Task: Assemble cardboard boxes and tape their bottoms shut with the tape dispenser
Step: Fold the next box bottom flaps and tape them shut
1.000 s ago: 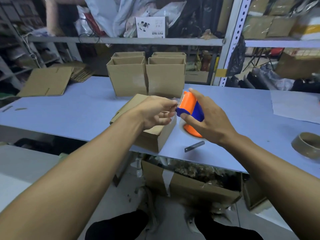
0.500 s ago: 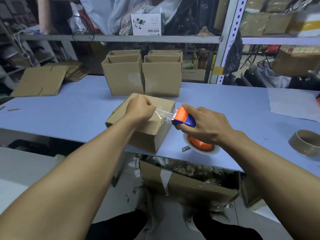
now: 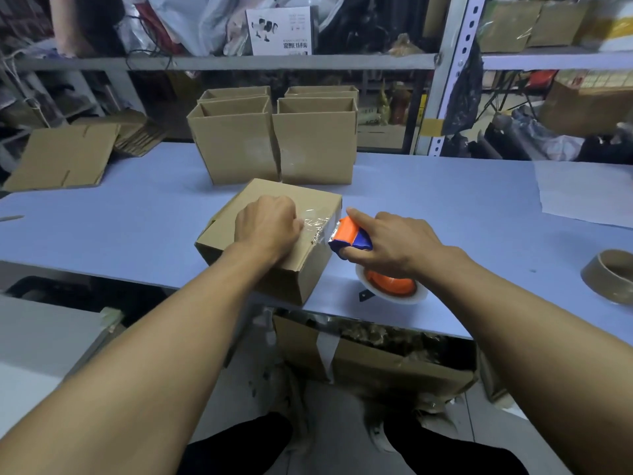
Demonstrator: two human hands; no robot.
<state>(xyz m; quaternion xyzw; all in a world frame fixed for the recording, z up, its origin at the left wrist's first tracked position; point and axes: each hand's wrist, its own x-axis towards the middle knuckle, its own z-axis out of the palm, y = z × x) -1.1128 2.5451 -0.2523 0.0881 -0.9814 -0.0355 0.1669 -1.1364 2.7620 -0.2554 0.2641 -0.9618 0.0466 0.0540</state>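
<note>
A closed cardboard box point(image 3: 301, 269) lies bottom-up at the near edge of the blue table point(image 3: 137, 214). My left hand point(image 3: 265, 226) rests curled on its top and pinches the end of a clear tape strip point(image 3: 317, 224) down on the cardboard. My right hand point(image 3: 390, 243) grips the orange and blue tape dispenser point(image 3: 349, 236) just past the box's right edge. The tape runs from the dispenser to my left fingers. The tape roll point(image 3: 394, 291) hangs below my right hand.
Several open assembled boxes point(image 3: 274, 145) stand behind the box. Flat cardboard blanks point(image 3: 65, 159) lie at far left. An empty tape core point(image 3: 613, 275) and a white sheet point(image 3: 585, 193) sit at right. A box of scraps point(image 3: 373, 358) is under the table, shelving behind.
My left hand pulled the tape end left from the dispenser and set it down on the box top. The right hand lowered the dispenser to the box's right edge.
</note>
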